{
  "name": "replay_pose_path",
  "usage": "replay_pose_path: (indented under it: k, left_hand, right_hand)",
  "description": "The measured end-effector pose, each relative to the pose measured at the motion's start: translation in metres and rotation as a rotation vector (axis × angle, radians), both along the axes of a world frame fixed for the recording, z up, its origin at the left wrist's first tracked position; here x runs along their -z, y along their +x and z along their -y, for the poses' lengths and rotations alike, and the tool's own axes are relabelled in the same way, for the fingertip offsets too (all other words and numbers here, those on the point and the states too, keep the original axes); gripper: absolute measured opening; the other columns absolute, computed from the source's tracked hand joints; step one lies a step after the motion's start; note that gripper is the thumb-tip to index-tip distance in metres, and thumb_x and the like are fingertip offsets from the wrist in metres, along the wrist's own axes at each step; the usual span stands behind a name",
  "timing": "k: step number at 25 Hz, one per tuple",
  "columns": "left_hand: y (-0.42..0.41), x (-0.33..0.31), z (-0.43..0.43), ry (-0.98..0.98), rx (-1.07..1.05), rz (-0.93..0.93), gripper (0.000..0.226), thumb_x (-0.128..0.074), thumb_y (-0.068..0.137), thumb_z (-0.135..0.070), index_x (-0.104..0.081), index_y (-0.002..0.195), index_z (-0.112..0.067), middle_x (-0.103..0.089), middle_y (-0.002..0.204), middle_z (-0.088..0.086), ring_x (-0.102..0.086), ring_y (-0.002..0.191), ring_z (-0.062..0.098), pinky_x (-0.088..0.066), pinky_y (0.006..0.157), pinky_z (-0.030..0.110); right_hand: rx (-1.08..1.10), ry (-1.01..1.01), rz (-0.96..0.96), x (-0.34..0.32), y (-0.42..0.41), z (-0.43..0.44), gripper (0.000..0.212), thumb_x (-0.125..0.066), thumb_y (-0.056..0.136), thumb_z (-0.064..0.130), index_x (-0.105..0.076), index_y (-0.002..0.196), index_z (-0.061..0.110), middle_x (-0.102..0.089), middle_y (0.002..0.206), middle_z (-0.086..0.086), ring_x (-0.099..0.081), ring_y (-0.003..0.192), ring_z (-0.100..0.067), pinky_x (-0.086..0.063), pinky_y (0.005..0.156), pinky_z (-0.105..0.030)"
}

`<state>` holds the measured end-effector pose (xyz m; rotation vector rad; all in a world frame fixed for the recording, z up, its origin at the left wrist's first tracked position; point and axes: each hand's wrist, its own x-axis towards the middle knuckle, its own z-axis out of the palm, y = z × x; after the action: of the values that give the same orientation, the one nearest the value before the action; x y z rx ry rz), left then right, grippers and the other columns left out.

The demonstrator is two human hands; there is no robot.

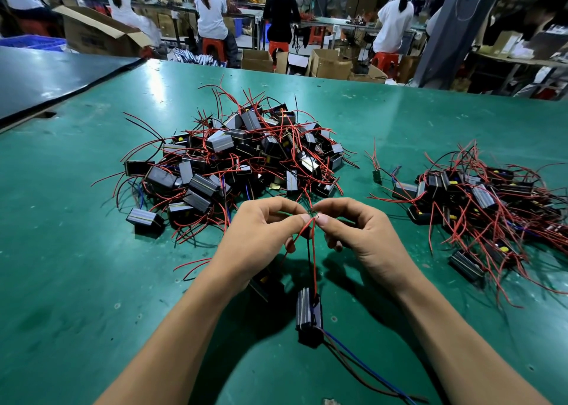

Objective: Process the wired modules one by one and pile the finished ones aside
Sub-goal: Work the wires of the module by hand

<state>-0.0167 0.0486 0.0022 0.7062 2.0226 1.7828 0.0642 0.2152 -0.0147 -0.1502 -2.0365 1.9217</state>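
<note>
A black ribbed module (309, 317) hangs by its red wires (313, 260) over the green table (76, 251). My left hand (261, 235) and my right hand (356, 232) pinch the tips of those red wires together where thumbs and forefingers meet. Blue and brown leads trail from the module's lower end toward me. A second module (267, 281) lies partly hidden under my left wrist. A large pile of wired modules (236, 155) sits just beyond my hands. A smaller pile (479, 208) lies to the right.
A single loose part with wires (377, 175) lies between the two piles. A dark table (46, 75) adjoins at the far left. Beyond the table's far edge are cardboard boxes (330, 63), red stools and several seated people at other benches.
</note>
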Motion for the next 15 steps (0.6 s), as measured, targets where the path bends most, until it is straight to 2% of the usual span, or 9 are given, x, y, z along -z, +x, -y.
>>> replay_pose_path:
  k: [4, 7, 10, 12, 14, 15]
  left_hand:
    - [-0.0004, 0.002, -0.0003, 0.004, 0.021, 0.006, 0.007, -0.069, 0.09, -0.017, -0.074, 0.085, -0.015, -0.075, 0.077, 0.008, -0.062, 0.065, 0.018, -0.049, 0.066, 0.032]
    - [0.0001, 0.0024, 0.0, 0.019, 0.059, -0.006, 0.007, -0.069, 0.089, -0.013, -0.074, 0.084, -0.012, -0.074, 0.076, 0.008, -0.06, 0.066, 0.018, -0.048, 0.062, 0.024]
    - [0.0003, 0.0017, -0.0002, 0.02, 0.088, -0.013, 0.006, -0.069, 0.089, -0.012, -0.074, 0.086, -0.01, -0.074, 0.076, 0.009, -0.058, 0.065, 0.015, -0.048, 0.06, 0.022]
    - [0.0001, 0.0015, -0.0002, 0.01, 0.079, -0.01, 0.007, -0.069, 0.089, -0.013, -0.074, 0.085, -0.011, -0.074, 0.076, 0.007, -0.058, 0.062, 0.014, -0.048, 0.06, 0.022]
    - [0.0, 0.0017, -0.0001, -0.014, 0.043, -0.008, 0.008, -0.069, 0.089, -0.015, -0.075, 0.083, -0.014, -0.075, 0.074, 0.005, -0.059, 0.06, 0.014, -0.049, 0.061, 0.025]
    - [0.0, 0.0018, 0.0001, -0.024, 0.026, -0.006, 0.009, -0.069, 0.089, -0.016, -0.075, 0.083, -0.015, -0.075, 0.074, 0.004, -0.059, 0.06, 0.014, -0.049, 0.061, 0.026]
  right_hand:
    - [-0.032, -0.001, 0.012, 0.0012, -0.0003, 0.0005, 0.022, -0.079, 0.078, 0.03, -0.077, 0.097, 0.019, -0.068, 0.075, 0.0, -0.054, 0.06, -0.009, -0.043, 0.057, -0.017]
    - [-0.036, -0.07, 0.022, 0.003, -0.0021, 0.0036, 0.021, -0.081, 0.076, 0.032, -0.077, 0.091, 0.019, -0.065, 0.07, 0.0, -0.052, 0.057, -0.009, -0.041, 0.054, -0.017]
    - [-0.024, -0.081, 0.028, 0.0015, -0.0022, 0.005, 0.022, -0.079, 0.075, 0.034, -0.076, 0.088, 0.018, -0.063, 0.067, -0.001, -0.051, 0.055, -0.01, -0.041, 0.053, -0.018]
    - [0.018, -0.025, 0.009, 0.0009, -0.0009, 0.0043, 0.014, -0.077, 0.078, 0.029, -0.076, 0.087, 0.018, -0.063, 0.066, 0.0, -0.052, 0.054, -0.01, -0.041, 0.054, -0.018]
    - [0.062, 0.116, -0.017, -0.0003, 0.0004, 0.0037, 0.003, -0.077, 0.084, 0.019, -0.076, 0.086, 0.019, -0.067, 0.067, 0.006, -0.054, 0.056, -0.009, -0.043, 0.056, -0.016]
    - [0.077, 0.181, -0.033, 0.0003, 0.0008, 0.0037, 0.007, -0.077, 0.086, 0.014, -0.075, 0.087, 0.021, -0.069, 0.069, 0.008, -0.055, 0.057, -0.009, -0.044, 0.057, -0.016]
